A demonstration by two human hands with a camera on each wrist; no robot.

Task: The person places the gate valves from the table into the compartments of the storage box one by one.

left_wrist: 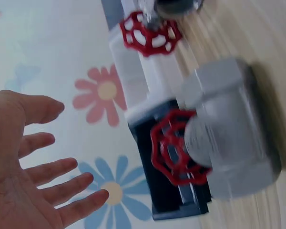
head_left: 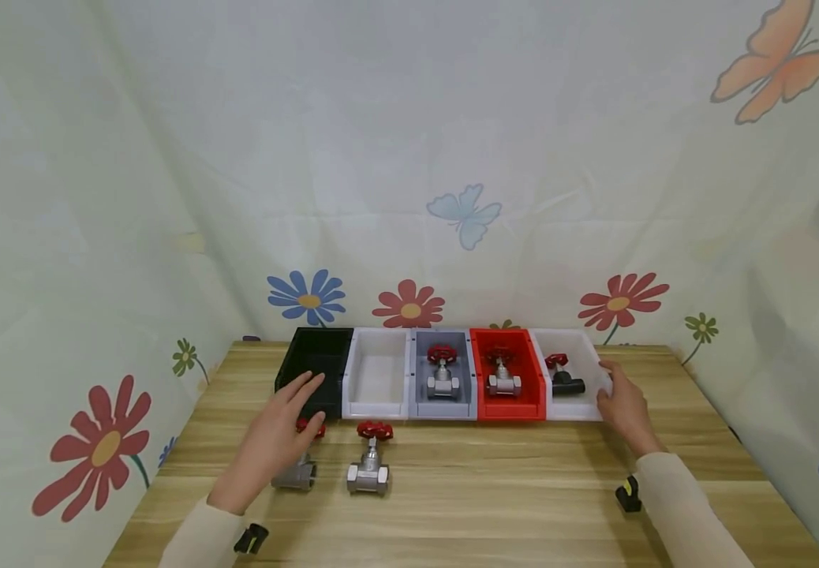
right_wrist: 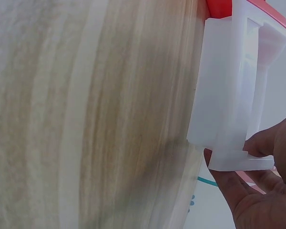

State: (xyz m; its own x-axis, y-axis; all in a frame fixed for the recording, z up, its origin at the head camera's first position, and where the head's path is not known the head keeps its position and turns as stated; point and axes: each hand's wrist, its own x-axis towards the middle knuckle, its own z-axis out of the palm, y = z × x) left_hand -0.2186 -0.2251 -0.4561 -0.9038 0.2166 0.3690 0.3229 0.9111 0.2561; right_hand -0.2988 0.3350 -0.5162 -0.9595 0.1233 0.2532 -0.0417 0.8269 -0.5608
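My right hand (head_left: 625, 406) holds the outer side wall of the rightmost white bin (head_left: 585, 408). In the right wrist view its thumb is inside the wall and the fingers (right_wrist: 229, 188) are outside. That bin contains a dark-bodied valve (head_left: 567, 385) with a red handwheel. Fingers extended and apart, my left hand (head_left: 274, 442) is over the front of the black bin (head_left: 313, 345), holding nothing. Partly hidden beneath it, a metal gate valve (head_left: 296, 476) with a red handwheel lies on the table. Another gate valve (head_left: 368, 476) stands just to its right.
Between the black and rightmost bins are a white bin (head_left: 378, 412), a grey bin (head_left: 442, 410) and a red bin (head_left: 512, 411). One gate valve (head_left: 443, 385) sits in the grey bin, another gate valve (head_left: 503, 384) in the red. Behind the wooden table (head_left: 495, 505) hangs a patterned cloth (head_left: 353, 158).
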